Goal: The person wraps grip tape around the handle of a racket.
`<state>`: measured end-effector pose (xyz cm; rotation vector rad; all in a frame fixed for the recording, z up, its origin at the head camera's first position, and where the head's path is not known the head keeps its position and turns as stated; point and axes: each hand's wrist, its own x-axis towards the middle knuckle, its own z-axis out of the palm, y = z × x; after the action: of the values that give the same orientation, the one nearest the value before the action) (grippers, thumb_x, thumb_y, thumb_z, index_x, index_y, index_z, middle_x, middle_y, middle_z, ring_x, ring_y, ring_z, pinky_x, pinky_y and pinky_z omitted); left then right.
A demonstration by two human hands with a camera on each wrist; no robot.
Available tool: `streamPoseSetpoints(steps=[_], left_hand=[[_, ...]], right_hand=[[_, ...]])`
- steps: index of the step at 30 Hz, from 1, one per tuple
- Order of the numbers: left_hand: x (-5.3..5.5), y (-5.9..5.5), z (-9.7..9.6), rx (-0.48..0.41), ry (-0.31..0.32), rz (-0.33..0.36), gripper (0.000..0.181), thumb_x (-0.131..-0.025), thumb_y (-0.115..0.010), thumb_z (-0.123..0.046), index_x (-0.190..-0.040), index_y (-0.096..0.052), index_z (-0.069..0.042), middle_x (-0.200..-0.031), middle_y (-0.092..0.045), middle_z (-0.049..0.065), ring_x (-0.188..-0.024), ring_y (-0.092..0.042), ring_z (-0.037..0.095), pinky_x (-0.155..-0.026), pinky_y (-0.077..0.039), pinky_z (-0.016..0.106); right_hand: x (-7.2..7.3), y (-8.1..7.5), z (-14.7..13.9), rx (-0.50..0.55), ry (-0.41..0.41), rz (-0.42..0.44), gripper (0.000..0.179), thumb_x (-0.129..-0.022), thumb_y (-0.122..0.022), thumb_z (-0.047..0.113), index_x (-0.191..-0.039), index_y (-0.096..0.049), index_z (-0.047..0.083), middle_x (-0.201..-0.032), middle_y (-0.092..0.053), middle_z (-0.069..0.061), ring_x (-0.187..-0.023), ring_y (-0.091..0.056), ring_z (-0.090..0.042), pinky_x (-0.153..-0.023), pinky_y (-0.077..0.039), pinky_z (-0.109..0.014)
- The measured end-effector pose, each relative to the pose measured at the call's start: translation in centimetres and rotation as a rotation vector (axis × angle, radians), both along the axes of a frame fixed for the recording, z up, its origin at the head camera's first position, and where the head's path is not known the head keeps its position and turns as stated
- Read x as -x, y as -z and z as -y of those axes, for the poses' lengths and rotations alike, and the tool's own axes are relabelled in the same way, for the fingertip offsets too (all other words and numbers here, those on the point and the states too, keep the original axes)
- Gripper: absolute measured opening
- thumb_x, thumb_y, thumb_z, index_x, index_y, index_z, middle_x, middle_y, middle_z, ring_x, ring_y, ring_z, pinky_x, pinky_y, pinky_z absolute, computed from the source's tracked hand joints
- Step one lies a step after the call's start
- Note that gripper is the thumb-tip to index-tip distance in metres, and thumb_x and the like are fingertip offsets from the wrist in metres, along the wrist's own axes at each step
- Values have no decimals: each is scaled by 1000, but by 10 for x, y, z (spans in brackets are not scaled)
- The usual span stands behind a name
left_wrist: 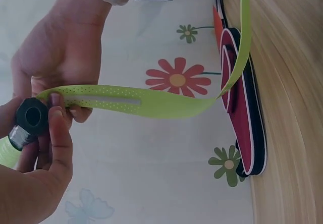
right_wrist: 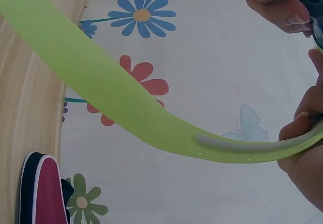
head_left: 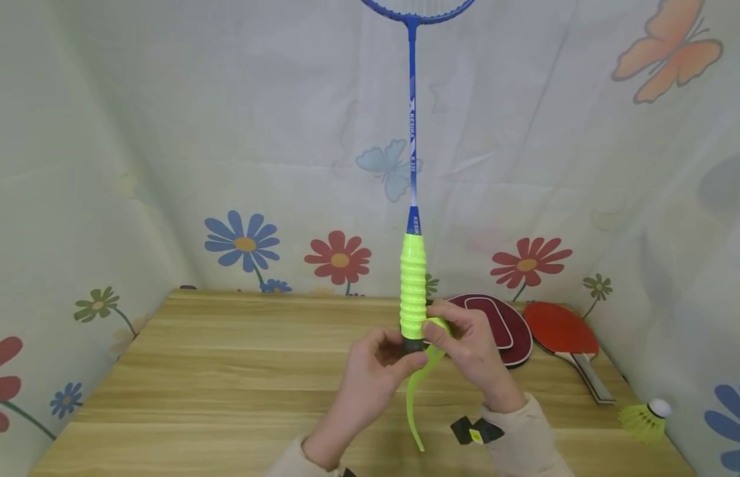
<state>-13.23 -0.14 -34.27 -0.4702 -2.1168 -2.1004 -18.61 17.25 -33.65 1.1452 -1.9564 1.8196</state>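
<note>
A blue badminton racket [head_left: 413, 119] stands upright in the head view, its head cut off by the top edge. Neon yellow-green grip tape [head_left: 413, 285] wraps most of the handle in ridged turns. My left hand [head_left: 370, 374] grips the bare dark butt end [left_wrist: 44, 119] between thumb and fingers. Beside the handle, my right hand [head_left: 474, 344] pinches the tape where it leaves the last turn. From there the loose tail of tape [left_wrist: 176, 105] hangs and curves downward. A pale strip and small perforations show on the tail in both wrist views.
Behind the right hand lies a maroon paddle case [head_left: 519, 338] with white trim. A red table tennis paddle [head_left: 563, 329] rests right of it, then a yellow shuttlecock [head_left: 642, 421] near the edge. The wooden table [head_left: 226, 371] meets a flower-printed curtain [head_left: 286, 132].
</note>
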Motion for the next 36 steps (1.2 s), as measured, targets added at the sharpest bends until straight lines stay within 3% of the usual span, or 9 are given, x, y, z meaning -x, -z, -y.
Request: streamPoseSetpoints(steps=[7, 17, 22, 29, 33, 36], left_hand=[[-2, 0, -1, -56, 33, -6, 27, -85, -74, -7, -104, -61, 6, -99, -66, 17, -89, -65, 21, -78, -56, 30], [-3, 0, 1, -26, 120, -11, 21, -93, -64, -5, -110, -62, 7, -98, -66, 19, -83, -64, 19, -75, -57, 31], [-4, 0, 2, -28, 165, -27, 19, -95, -59, -2, -111, -60, 9, -99, -64, 25, -83, -64, 19, -74, -57, 32], [-5, 2, 4, -46, 255, -49, 19, -97, -53, 0, -113, -58, 9, -94, -63, 26, -82, -64, 27, -75, -57, 35], [-6, 2, 4, -62, 300, -38, 25, -100, -50, -5, -117, -55, 12, -95, -61, 28, -86, -63, 34, -77, -56, 36], [-7, -1, 3, -77, 308, -13, 28, -100, -52, -9, -119, -53, 12, -96, -60, 27, -86, -62, 29, -77, -55, 35]], right_hand=[[0, 1, -3, 8, -71, 45, 18, -95, -57, -1, -109, -65, -10, -102, -68, -7, -89, -61, -16, -76, -55, -31], [2, 1, -5, -33, -106, 50, 24, -97, -55, 1, -117, -63, -9, -107, -68, -4, -94, -60, -19, -84, -52, -32], [2, 1, -5, -27, -155, 57, 30, -97, -55, 1, -126, -62, -1, -119, -67, -3, -107, -62, -18, -92, -50, -33], [1, 0, -4, -37, -246, 67, 28, -100, -52, 7, -122, -60, -9, -109, -69, -4, -95, -63, -17, -85, -53, -32], [0, 0, -2, -16, -241, 41, 27, -100, -53, 8, -116, -60, -13, -107, -69, -4, -93, -63, -17, -84, -53, -33], [-1, 1, 0, 14, -211, 15, 28, -99, -54, 8, -116, -59, -14, -105, -69, -3, -91, -63, -15, -81, -54, -31]])
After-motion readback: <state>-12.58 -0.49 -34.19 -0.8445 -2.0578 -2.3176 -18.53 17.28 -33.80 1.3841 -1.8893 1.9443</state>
